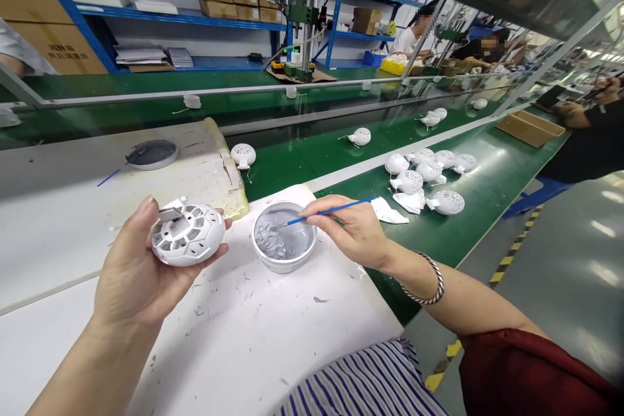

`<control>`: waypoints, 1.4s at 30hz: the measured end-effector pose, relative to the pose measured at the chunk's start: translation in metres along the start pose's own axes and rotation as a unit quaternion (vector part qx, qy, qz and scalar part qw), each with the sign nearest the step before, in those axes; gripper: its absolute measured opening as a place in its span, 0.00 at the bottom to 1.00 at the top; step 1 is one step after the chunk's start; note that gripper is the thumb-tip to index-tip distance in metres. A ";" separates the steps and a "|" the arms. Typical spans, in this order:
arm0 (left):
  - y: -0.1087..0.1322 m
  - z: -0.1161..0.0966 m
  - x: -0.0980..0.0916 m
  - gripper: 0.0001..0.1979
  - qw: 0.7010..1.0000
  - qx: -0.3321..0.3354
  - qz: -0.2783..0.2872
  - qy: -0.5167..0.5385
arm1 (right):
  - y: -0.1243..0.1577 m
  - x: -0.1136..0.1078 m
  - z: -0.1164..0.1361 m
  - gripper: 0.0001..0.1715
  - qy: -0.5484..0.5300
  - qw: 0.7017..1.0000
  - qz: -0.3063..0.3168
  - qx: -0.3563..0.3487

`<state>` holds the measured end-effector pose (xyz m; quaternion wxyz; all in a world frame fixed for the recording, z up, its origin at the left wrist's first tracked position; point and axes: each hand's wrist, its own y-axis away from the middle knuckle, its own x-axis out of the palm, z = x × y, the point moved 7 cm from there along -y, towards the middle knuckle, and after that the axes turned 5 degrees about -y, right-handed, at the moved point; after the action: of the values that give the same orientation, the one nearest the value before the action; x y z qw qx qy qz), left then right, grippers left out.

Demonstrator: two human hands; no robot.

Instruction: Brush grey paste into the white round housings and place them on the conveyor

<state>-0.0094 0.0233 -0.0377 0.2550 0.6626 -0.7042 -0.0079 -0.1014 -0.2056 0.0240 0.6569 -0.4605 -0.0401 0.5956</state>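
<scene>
My left hand [141,266] is closed around a round white plastic housing [190,244] with a pattern of openings, tilted so that its open side faces up. Between the fingertips of my right hand [348,227] is a thin blue brush [336,209]. The brush tip rests in thick grey paste inside a round white bowl [283,266]. That bowl stands on a white, grey-smeared board [273,344], to the right of the housing.
A second dish of dark grey paste [153,155] sits at left with a blue stick beside it. Several white housings [431,172] and crumpled white tissue [390,210] lie on the green bench at right. More housings [361,137] are on the green belt. Co-workers sit farther back.
</scene>
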 end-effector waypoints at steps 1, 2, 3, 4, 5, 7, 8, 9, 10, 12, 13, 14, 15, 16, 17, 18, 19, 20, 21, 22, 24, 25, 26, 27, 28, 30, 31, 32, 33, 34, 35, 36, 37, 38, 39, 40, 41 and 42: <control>0.000 0.001 -0.001 0.16 1.000 -0.004 -0.006 0.003 | 0.000 0.002 -0.001 0.08 -0.006 1.000 0.003 0.005; 0.000 0.001 -0.002 0.16 1.000 -0.005 -0.011 0.005 | 0.001 0.004 -0.004 0.08 -0.015 1.000 0.003 0.015; -0.001 0.000 -0.002 0.16 1.000 -0.004 -0.015 0.006 | 0.002 0.005 -0.007 0.08 -0.030 0.999 0.001 0.032; 0.000 0.000 -0.003 0.16 1.000 -0.001 -0.016 0.008 | 0.003 0.007 -0.011 0.09 -0.053 0.997 -0.003 0.057; 0.000 -0.001 -0.003 0.16 1.000 0.002 -0.017 0.009 | 0.005 0.009 -0.016 0.08 -0.088 0.992 -0.009 0.090; 0.000 -0.001 -0.003 0.15 1.000 0.002 -0.016 0.011 | 0.008 0.012 -0.029 0.07 -0.182 0.969 -0.030 0.165; 0.001 -0.002 -0.003 0.14 1.000 0.001 -0.016 0.012 | 0.010 0.014 -0.035 0.06 -0.231 0.951 -0.043 0.200; 0.001 -0.002 -0.002 0.15 1.000 -0.002 -0.017 0.014 | 0.012 0.015 -0.041 0.06 -0.275 0.932 -0.058 0.229; 0.002 -0.002 -0.002 0.15 1.000 -0.006 -0.020 0.015 | 0.013 0.015 -0.046 0.07 -0.310 0.913 -0.072 0.255; 0.002 -0.002 -0.002 0.15 0.999 -0.017 -0.027 0.020 | 0.015 0.014 -0.054 0.10 -0.363 0.879 -0.100 0.294; 0.002 -0.002 -0.002 0.15 0.999 -0.023 -0.030 0.024 | 0.016 0.013 -0.058 0.11 -0.386 0.862 -0.112 0.310; 0.003 -0.002 -0.002 0.15 0.999 -0.028 -0.033 0.026 | 0.017 0.013 -0.061 0.12 -0.407 0.845 -0.124 0.325; 0.003 -0.002 -0.002 0.15 0.999 -0.030 -0.035 0.027 | 0.017 0.012 -0.064 0.13 -0.424 0.828 -0.136 0.341; 0.002 -0.002 -0.002 0.14 0.999 -0.029 -0.033 0.027 | 0.018 0.012 -0.068 0.13 -0.440 0.811 -0.146 0.357; 0.002 -0.002 -0.002 0.14 0.999 -0.027 -0.030 0.025 | 0.020 0.012 -0.071 0.14 -0.454 0.793 -0.154 0.376; 0.002 -0.002 -0.002 0.14 0.999 -0.024 -0.026 0.023 | 0.021 0.013 -0.074 0.15 -0.468 0.774 -0.162 0.394; 0.001 -0.001 -0.002 0.14 0.999 -0.026 -0.020 0.020 | 0.022 0.014 -0.076 0.15 -0.481 0.756 -0.170 0.410; 0.001 0.000 -0.002 0.14 0.999 -0.031 -0.014 0.017 | 0.022 0.015 -0.078 0.14 -0.495 0.739 -0.177 0.421; 0.001 0.002 -0.002 0.15 0.999 -0.040 -0.009 0.015 | 0.022 0.016 -0.079 0.13 -0.508 0.724 -0.184 0.429; 0.000 0.004 -0.002 0.16 0.998 -0.053 -0.006 0.014 | 0.021 0.017 -0.080 0.11 -0.518 0.712 -0.190 0.434; 0.000 0.008 -0.002 0.17 0.998 -0.068 -0.005 0.012 | 0.017 0.015 -0.081 0.07 -0.528 0.702 -0.198 0.435; 0.000 0.009 -0.002 0.17 0.997 -0.071 -0.006 0.011 | 0.014 0.014 -0.081 0.05 -0.530 0.702 -0.199 0.432; 0.001 0.010 -0.001 0.18 0.997 -0.073 -0.007 0.010 | 0.010 0.012 -0.080 0.04 -0.529 0.707 -0.199 0.426; 0.001 0.011 -0.001 0.18 0.997 -0.078 -0.006 0.010 | 0.005 0.010 -0.078 0.04 -0.525 0.714 -0.198 0.419; 0.002 0.012 0.000 0.18 0.997 -0.080 -0.001 0.010 | -0.002 0.007 -0.076 0.03 -0.520 0.724 -0.194 0.410; 0.004 0.014 0.003 0.18 0.996 -0.085 0.010 0.007 | -0.017 0.002 -0.070 0.03 -0.507 0.746 -0.183 0.391; 0.005 0.014 0.005 0.18 0.997 -0.082 0.014 0.006 | -0.025 0.000 -0.066 0.03 -0.500 0.758 -0.177 0.380; 0.006 0.015 0.006 0.17 0.997 -0.078 0.019 0.006 | -0.034 -0.001 -0.061 0.04 -0.494 0.769 -0.170 0.369; 0.007 0.016 0.008 0.16 0.997 -0.076 0.025 0.006 | -0.043 -0.003 -0.056 0.05 -0.491 0.778 -0.163 0.357; 0.009 0.017 0.011 0.15 0.997 -0.076 0.032 0.005 | -0.052 -0.003 -0.051 0.06 -0.490 0.785 -0.155 0.345; 0.010 0.018 0.013 0.14 0.996 -0.078 0.040 0.006 | -0.060 -0.002 -0.045 0.07 -0.494 0.789 -0.148 0.335; 0.012 0.019 0.015 0.13 0.996 -0.079 0.047 0.005 | -0.067 0.000 -0.040 0.07 -0.501 0.790 -0.138 0.325; 0.014 0.019 0.017 0.13 0.995 -0.080 0.053 0.005 | -0.072 0.003 -0.034 0.08 -0.510 0.789 -0.128 0.319; 0.016 0.020 0.019 0.13 0.995 -0.082 0.055 0.006 | -0.076 0.006 -0.029 0.08 -0.519 0.786 -0.120 0.315; 0.017 0.021 0.020 0.13 0.995 -0.084 0.056 0.008 | -0.078 0.010 -0.025 0.08 -0.527 0.782 -0.111 0.313; 0.019 0.021 0.021 0.14 0.994 -0.087 0.058 0.012 | -0.078 0.014 -0.021 0.08 -0.532 0.779 -0.103 0.315; 0.020 0.021 0.022 0.14 0.994 -0.091 0.063 0.015 | -0.076 0.019 -0.019 0.07 -0.536 0.776 -0.095 0.320; 0.022 0.021 0.024 0.15 0.993 -0.096 0.068 0.018 | -0.073 0.024 -0.017 0.07 -0.537 0.772 -0.088 0.327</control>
<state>-0.0372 -0.0031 -0.0401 0.3301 0.5856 -0.7390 -0.0455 -0.0298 -0.1861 0.0502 0.6892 0.1829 -0.2297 0.6624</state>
